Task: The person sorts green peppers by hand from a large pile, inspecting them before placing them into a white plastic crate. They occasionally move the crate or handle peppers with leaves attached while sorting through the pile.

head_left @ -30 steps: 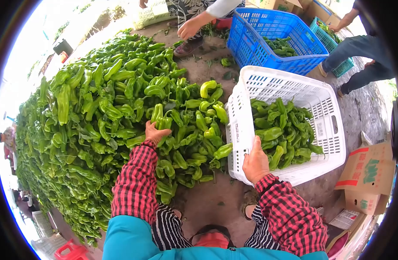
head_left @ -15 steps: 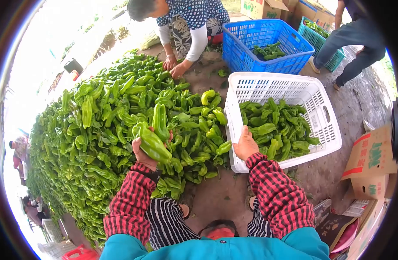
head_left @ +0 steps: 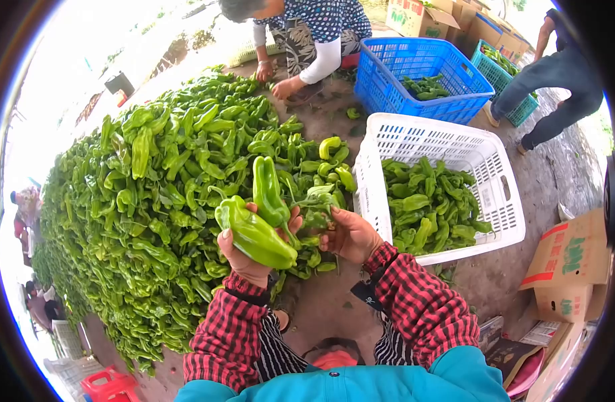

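My left hand (head_left: 250,258) is closed around two large green peppers: a wide one (head_left: 254,233) lying across the palm and a longer one (head_left: 268,191) pointing up. Close to its right, my right hand (head_left: 353,236) is closed, with thumb and fingers pinched at a small green leafy piece (head_left: 317,213). Behind both hands spreads a big heap of green peppers (head_left: 153,208). A white slatted crate (head_left: 444,130) partly filled with green peppers (head_left: 431,201) stands just beyond my right hand.
Across the heap a crouching person (head_left: 314,40) reaches into its edge. A blue crate (head_left: 421,104) and a teal crate (head_left: 498,77) hold some peppers. Another person (head_left: 562,87) stands at the upper right. Cardboard boxes (head_left: 568,258) lie at the right, a red stool (head_left: 110,385) at the lower left.
My right hand has moved left from the white crate's rim to beside the held peppers and now pinches something leafy. My left hand has shifted slightly right with its peppers.
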`<state>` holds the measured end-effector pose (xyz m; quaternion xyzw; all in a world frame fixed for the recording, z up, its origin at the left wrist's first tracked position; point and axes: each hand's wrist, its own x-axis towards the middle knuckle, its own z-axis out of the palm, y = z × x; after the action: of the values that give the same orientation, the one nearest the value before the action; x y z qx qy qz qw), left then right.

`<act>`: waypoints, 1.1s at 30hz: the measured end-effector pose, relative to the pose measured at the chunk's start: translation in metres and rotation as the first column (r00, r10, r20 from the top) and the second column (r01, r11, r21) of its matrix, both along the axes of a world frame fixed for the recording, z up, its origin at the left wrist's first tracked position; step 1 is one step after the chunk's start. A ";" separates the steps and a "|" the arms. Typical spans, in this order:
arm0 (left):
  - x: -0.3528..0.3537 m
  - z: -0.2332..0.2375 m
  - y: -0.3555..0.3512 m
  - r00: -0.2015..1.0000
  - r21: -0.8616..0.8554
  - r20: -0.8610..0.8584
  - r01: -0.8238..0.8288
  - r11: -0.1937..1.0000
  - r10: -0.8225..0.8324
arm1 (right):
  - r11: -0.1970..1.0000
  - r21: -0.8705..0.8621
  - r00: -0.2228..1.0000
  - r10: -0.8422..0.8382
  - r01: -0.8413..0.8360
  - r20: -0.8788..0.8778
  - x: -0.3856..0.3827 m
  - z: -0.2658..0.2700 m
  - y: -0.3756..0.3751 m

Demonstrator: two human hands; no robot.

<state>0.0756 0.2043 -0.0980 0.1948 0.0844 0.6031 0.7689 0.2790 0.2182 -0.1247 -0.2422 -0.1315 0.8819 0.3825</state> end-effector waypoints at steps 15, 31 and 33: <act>-0.016 -0.021 0.016 0.995 -0.047 -0.090 0.035 0.998 -0.039 | 0.955 0.163 0.831 -0.297 0.249 0.471 0.020 -0.013 0.022; 0.023 -0.033 0.008 0.967 -0.339 -0.164 0.128 0.932 -0.193 | 0.975 0.214 0.822 -0.081 -0.051 0.564 -0.013 0.006 0.019; 0.027 -0.035 0.009 0.969 -0.341 -0.120 0.166 0.925 -0.218 | 0.976 0.212 0.890 -0.142 0.053 0.433 -0.012 -0.015 0.021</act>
<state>0.1029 0.2134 -0.1332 0.1179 0.2237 0.4850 0.8371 0.2672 0.2395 -0.1392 -0.4056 -0.2885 0.7654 0.4080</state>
